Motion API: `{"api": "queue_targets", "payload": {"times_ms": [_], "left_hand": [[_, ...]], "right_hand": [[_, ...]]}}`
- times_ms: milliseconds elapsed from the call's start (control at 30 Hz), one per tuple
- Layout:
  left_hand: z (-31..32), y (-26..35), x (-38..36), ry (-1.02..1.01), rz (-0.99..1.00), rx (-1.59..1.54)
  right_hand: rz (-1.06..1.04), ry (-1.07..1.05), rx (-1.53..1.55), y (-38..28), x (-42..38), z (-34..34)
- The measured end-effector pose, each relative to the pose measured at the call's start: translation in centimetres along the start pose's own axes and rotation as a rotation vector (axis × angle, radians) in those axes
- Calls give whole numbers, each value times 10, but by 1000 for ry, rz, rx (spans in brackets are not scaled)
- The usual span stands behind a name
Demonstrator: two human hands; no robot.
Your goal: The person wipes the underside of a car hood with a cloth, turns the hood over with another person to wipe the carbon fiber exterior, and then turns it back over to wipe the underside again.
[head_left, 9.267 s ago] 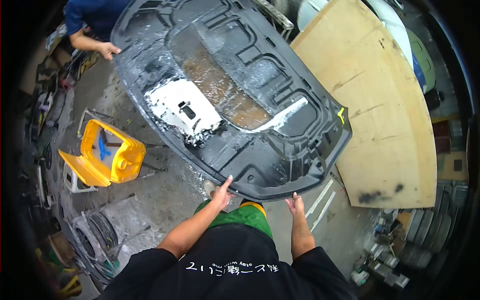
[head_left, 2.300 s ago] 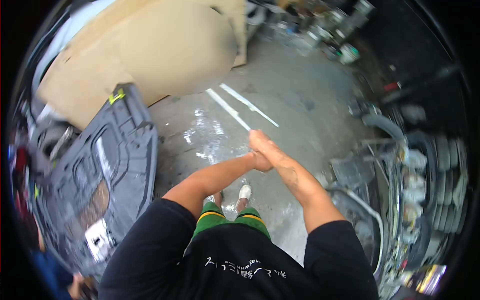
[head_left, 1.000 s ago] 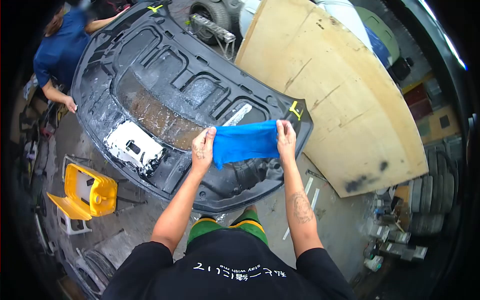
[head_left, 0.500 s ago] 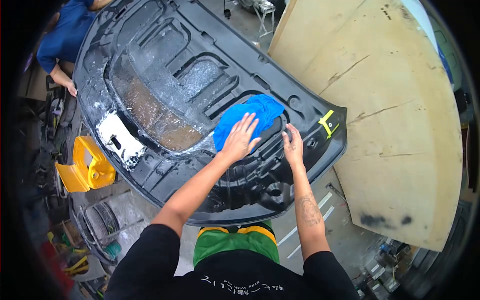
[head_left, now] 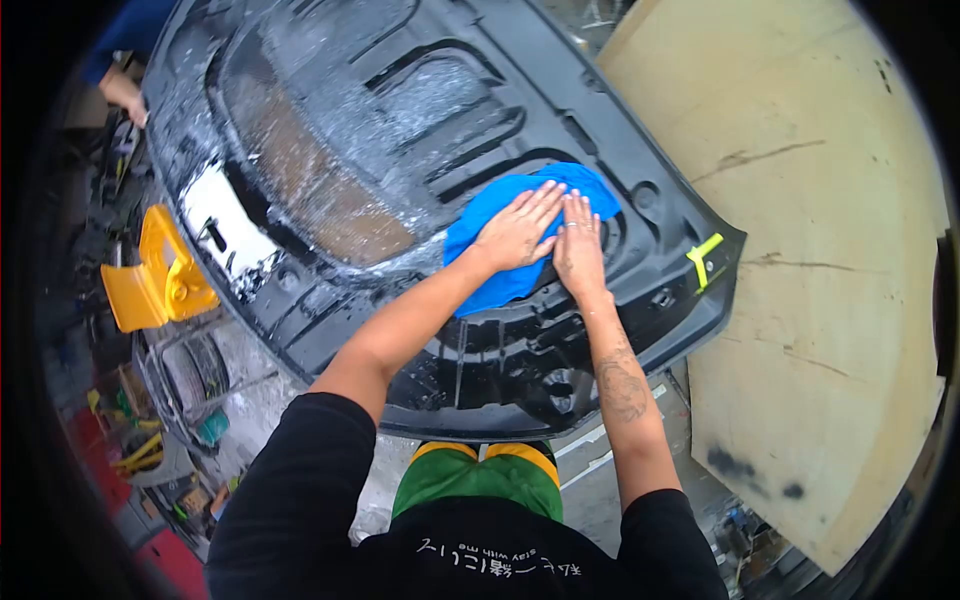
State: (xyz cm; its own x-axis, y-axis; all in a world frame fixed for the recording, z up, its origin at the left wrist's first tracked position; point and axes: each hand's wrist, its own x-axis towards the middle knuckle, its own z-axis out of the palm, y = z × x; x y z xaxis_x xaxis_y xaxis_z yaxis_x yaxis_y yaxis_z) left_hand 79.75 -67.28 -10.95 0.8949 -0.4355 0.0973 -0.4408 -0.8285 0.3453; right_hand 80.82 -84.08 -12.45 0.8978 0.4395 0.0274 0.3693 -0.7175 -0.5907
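Observation:
A blue cloth (head_left: 490,205) lies crumpled on a large black moulded panel (head_left: 640,270), which is wet and streaked with white residue. My left hand (head_left: 520,228) rests flat on the cloth, fingers stretched out. Close beside it, my right hand (head_left: 580,245) also lies flat on the cloth, with fingers extended and its wrist over the panel. Left of the hands is a meshed, brownish section (head_left: 340,200) of the panel. Yellow-green tape (head_left: 703,262) sticks near the panel's right corner.
Another person's hand (head_left: 125,95) holds the panel's far left edge. A yellow plastic container (head_left: 165,280) stands open at the left, above stacked parts. A large wooden board (head_left: 820,300) leans at the right. A white patch (head_left: 225,220) marks the panel's left side.
My right hand has moved from beside the cloth onto it, next to my left hand. The cloth now looks more spread out. The view has shifted slightly.

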Motion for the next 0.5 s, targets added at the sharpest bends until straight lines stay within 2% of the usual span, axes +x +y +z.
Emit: {"api": "queue_targets", "payload": {"times_ms": [100,233,300,367,433,500], "left_hand": [[5,-8,-6,50,-17,-31],[-16,-10,-22,-42,-134,-127],[-22,-10,-33,-15,-140,-126],[-27,-10,-48,5,-278,-188],[-39,-4,-60,4,-306,-198],[-46,2,-70,-39,-421,-174]], "right_hand": [[-19,16,48,-4,5,2],[-97,16,57,-17,9,8],[-102,-15,90,-31,11,12],[-101,-51,103,-46,8,19],[-126,-39,147,-60,0,26],[-172,-18,183,-75,-6,30]]}}
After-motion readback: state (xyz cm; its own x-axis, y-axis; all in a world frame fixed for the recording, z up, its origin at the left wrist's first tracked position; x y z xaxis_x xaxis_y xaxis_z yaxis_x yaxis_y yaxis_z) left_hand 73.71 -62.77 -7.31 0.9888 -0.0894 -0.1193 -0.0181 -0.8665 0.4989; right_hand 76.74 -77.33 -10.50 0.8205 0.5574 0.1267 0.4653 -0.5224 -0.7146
